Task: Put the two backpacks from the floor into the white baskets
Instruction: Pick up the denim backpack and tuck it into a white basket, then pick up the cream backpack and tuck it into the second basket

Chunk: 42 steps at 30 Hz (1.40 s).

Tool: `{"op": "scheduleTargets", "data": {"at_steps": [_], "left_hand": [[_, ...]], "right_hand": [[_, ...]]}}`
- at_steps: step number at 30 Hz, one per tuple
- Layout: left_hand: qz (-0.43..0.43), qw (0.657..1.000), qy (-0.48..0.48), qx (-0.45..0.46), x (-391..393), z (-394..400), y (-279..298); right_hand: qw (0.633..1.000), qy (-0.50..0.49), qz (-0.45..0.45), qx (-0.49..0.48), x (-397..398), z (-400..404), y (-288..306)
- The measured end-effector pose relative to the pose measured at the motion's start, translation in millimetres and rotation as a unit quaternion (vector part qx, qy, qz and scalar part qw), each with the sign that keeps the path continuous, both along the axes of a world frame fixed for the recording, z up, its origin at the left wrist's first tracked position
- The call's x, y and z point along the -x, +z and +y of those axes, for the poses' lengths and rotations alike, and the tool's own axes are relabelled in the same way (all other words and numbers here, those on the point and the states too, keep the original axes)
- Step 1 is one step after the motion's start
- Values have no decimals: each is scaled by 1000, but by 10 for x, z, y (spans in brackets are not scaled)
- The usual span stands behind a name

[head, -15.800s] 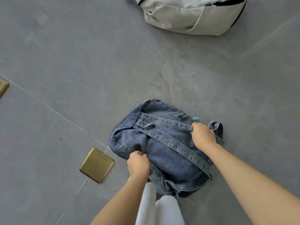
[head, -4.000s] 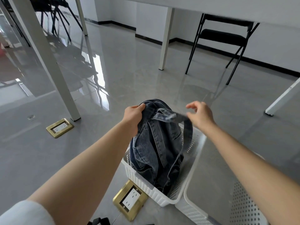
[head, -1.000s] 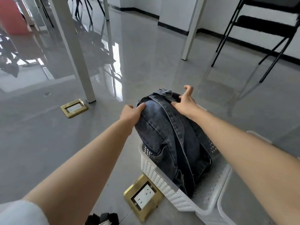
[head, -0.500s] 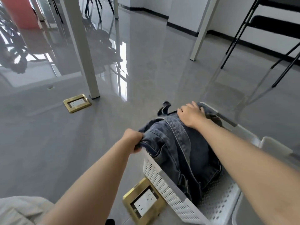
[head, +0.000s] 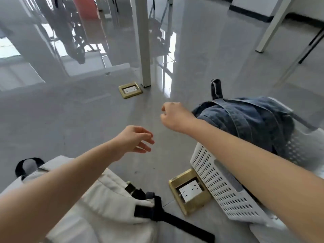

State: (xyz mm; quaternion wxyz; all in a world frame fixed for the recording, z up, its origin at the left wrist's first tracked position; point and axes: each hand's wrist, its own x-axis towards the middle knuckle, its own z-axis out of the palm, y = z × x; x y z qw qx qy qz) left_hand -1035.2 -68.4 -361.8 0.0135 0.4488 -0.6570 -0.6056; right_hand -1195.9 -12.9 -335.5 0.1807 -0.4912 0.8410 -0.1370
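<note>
The blue denim backpack [head: 249,120] lies inside a white perforated basket [head: 220,186] at the right, its top loop sticking up at the far end. A cream backpack [head: 105,199] with black straps lies on the floor at the lower left, partly under my left forearm. My left hand [head: 135,139] hovers above the floor beyond the cream backpack, fingers spread, holding nothing. My right hand [head: 175,116] is in the air just left of the denim backpack, fingers loosely curled, with nothing in it.
A brass floor socket [head: 190,190] sits against the basket's near left corner, another brass socket [head: 130,89] lies farther off by a white table leg [head: 142,41]. A second white leg [head: 270,27] and black chair legs [head: 313,44] stand at the far right.
Both hands have let go of the denim backpack and pulled away to the left. The view has swung left and down, bringing the cream backpack into sight.
</note>
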Motion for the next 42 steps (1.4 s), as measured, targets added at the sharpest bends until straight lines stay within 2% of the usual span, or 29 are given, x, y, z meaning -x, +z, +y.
{"op": "scheduleTargets", "data": {"at_steps": [6,8,11,13,14,16,18,19,21,24,27,29,31,34,35,36,37,40,42], "left_hand": [[-32,995,68,59,-1308,-3,-280],[-62,985,111,120,-1753,65,-403],[-183,949,135,220,-2439,231,-588],[-256,922,183,228,-2830,349,-675],[-269,918,212,202,-2956,401,-700],[-198,924,325,44,-3071,536,-726],[-86,890,416,-167,-2998,703,-728],[-38,871,428,-238,-2939,781,-731],[33,848,431,-307,-2788,860,-745],[87,837,443,-308,-2640,818,-702],[67,848,460,-252,-2737,724,-590],[-14,877,447,-173,-3017,698,-578],[-118,907,393,-94,-3345,723,-573],[-290,902,320,-3,-3636,874,-563],[-320,898,301,4,-3655,913,-586],[-318,898,304,-20,-3642,940,-595],[-279,900,329,-63,-3582,953,-591],[-183,879,382,-216,-3288,940,-494],[-140,869,393,-266,-3165,929,-555]], "right_hand": [[979,110,-102,-134,-1051,-271,-602],[968,123,-139,-167,-1271,-214,-783],[958,141,-172,-181,-1617,-54,-979],[957,171,-137,-193,-1842,40,-1103],[956,181,-115,-199,-1935,90,-1141],[958,183,-86,-202,-2125,159,-1184],[962,178,-69,-195,-2250,182,-1202],[962,179,-65,-195,-2301,178,-1213],[961,181,-57,-199,-2354,157,-1216],[966,167,-64,-187,-2374,114,-1190],[971,146,-81,-172,-2299,71,-1188],[969,137,-101,-178,-2238,55,-1184],[967,123,-105,-195,-2189,50,-1160],[955,102,-90,-264,-2171,32,-1155],[949,95,-98,-284,-2185,27,-1153],[945,89,-109,-294,-2213,19,-1157],[944,87,-117,-295,-2242,21,-1157],[955,70,-128,-258,-2300,59,-1134],[961,59,-149,-227,-2281,103,-1065]]}}
